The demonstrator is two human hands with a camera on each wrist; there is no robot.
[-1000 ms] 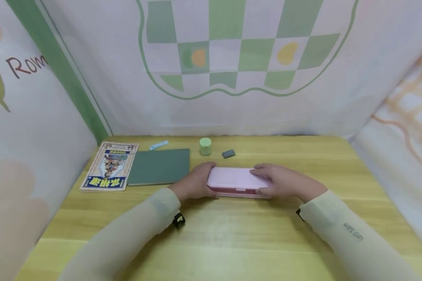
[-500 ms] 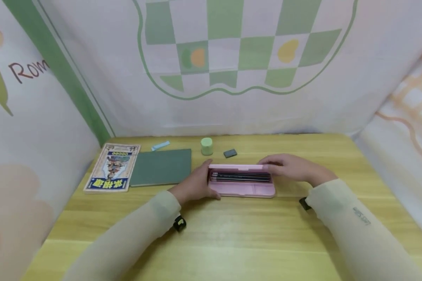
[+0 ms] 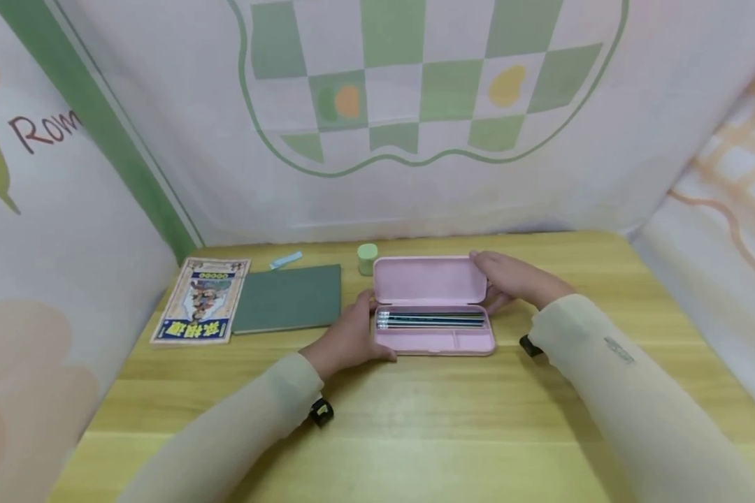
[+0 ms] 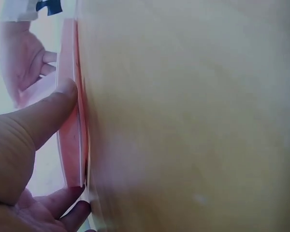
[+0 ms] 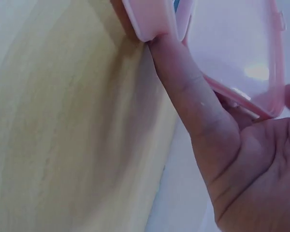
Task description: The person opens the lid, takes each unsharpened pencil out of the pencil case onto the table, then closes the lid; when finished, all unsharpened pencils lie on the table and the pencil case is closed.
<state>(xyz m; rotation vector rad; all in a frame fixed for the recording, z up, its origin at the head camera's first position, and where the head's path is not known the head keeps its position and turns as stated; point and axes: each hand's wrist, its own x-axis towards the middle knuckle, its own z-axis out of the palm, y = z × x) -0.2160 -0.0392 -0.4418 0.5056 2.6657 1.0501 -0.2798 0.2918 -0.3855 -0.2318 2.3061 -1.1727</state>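
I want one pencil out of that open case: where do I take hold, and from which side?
Probably mid-length, pinching from above and the front. The pencils lie lengthwise and close together in the back of the pencil case; the lid stands raised behind them, and the left hand grips the case's left end.
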